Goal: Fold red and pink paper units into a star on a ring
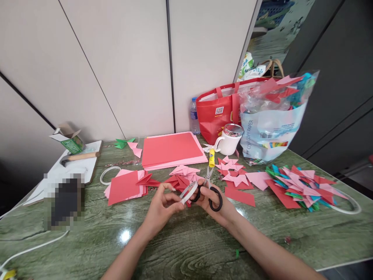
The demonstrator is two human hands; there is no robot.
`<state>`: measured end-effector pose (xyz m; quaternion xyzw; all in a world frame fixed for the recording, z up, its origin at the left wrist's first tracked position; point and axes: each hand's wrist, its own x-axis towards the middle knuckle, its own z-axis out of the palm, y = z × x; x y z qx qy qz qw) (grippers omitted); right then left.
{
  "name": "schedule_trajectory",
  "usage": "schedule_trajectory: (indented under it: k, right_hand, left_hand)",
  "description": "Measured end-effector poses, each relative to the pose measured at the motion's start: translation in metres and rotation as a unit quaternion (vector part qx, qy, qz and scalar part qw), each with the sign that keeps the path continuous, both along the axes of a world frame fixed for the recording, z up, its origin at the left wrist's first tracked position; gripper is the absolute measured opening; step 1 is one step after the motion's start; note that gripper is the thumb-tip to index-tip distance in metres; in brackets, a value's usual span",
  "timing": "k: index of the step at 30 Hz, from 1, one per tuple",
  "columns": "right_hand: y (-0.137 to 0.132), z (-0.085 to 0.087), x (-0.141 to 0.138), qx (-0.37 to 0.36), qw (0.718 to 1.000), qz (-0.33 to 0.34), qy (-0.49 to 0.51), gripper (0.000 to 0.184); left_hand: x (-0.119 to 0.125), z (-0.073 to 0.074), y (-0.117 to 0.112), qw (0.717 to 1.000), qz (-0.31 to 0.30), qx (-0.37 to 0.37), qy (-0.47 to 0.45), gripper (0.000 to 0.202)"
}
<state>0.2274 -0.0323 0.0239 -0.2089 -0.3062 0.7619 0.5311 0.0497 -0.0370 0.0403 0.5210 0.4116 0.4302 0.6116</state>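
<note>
Over the middle of the table, my left hand [164,204] pinches the edge of a white roll of tape [190,193] between thumb and fingers. Black-handled scissors [216,199] rest in my right hand [220,208], blades pointing away from me. The fingertips of my right hand also touch the far side of the tape roll. Just behind both hands lie folded red and pink paper pieces [184,172]. To the left is a stack of red and pink paper squares [124,188]; to the right, a red paper strip [239,196].
Large red sheets [171,149] lie at the back. A yellow glue stick [211,158], a white mug [230,142], a red bag [217,112] and a plastic paper bag [268,132] stand right. Folded stars [305,186] pile up far right. A hammer [83,156] lies left.
</note>
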Motion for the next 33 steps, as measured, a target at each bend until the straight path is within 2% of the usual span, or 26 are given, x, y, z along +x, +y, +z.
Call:
schedule_trajectory:
  k: [7,9,11,13,15,17,19,24,33]
  right_hand:
    - [0.007,-0.002,0.006,-0.095,0.994,-0.033,0.041,0.021]
    - [0.007,0.000,0.007,-0.084,0.995,-0.050,0.005,0.022]
    - [0.005,0.004,0.008,-0.022,0.997,-0.049,-0.048,0.025]
    - [0.001,0.006,0.008,0.061,0.993,0.025,-0.098,0.031]
    - [-0.004,0.006,0.007,0.111,0.968,0.182,-0.131,0.042]
    - [-0.009,0.003,0.004,0.113,0.925,0.330,-0.148,0.051]
    - [-0.013,-0.001,0.000,0.099,0.902,0.389,-0.158,0.051]
    - [-0.014,-0.009,-0.006,0.104,0.914,0.351,-0.176,0.052]
    - [-0.016,-0.010,-0.006,0.094,0.932,0.294,-0.189,0.042]
  left_hand:
    - [-0.001,0.008,0.001,0.994,-0.025,0.016,-0.107,0.047]
    - [-0.003,0.011,0.003,0.990,-0.023,0.022,-0.140,0.046]
    - [-0.006,0.012,0.004,0.987,-0.010,0.025,-0.158,0.046]
    - [-0.008,0.012,0.006,0.986,0.005,0.029,-0.164,0.046]
    - [-0.009,0.012,0.007,0.986,0.014,0.026,-0.165,0.047]
    - [-0.010,0.010,0.008,0.985,0.016,0.026,-0.169,0.048]
    - [-0.010,0.009,0.008,0.984,0.015,0.029,-0.174,0.050]
    - [-0.008,0.006,0.007,0.983,-0.010,0.045,-0.175,0.053]
    - [-0.004,0.002,0.005,0.982,-0.056,0.064,-0.168,0.055]
